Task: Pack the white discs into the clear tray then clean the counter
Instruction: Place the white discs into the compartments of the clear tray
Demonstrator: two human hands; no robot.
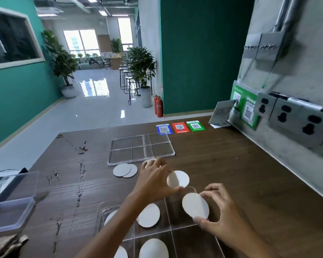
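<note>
Left hand (157, 180) pinching white disc (178, 179), right hand (217, 211) pinching another disc (195, 205), QR cards' (180, 127) text unreadable

We see two bare forearms, a bare left hand (155, 180) and right hand (219, 211), no sleeves, rings or watch.

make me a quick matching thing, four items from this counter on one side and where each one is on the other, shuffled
1 right hand
2 pair of overlapping discs
3 far clear tray
4 green QR card

a lying beside the red card
b holding a disc over the near tray
c on the counter, no discs in it
d on the wood in front of the far tray

1-b, 2-d, 3-c, 4-a
</note>
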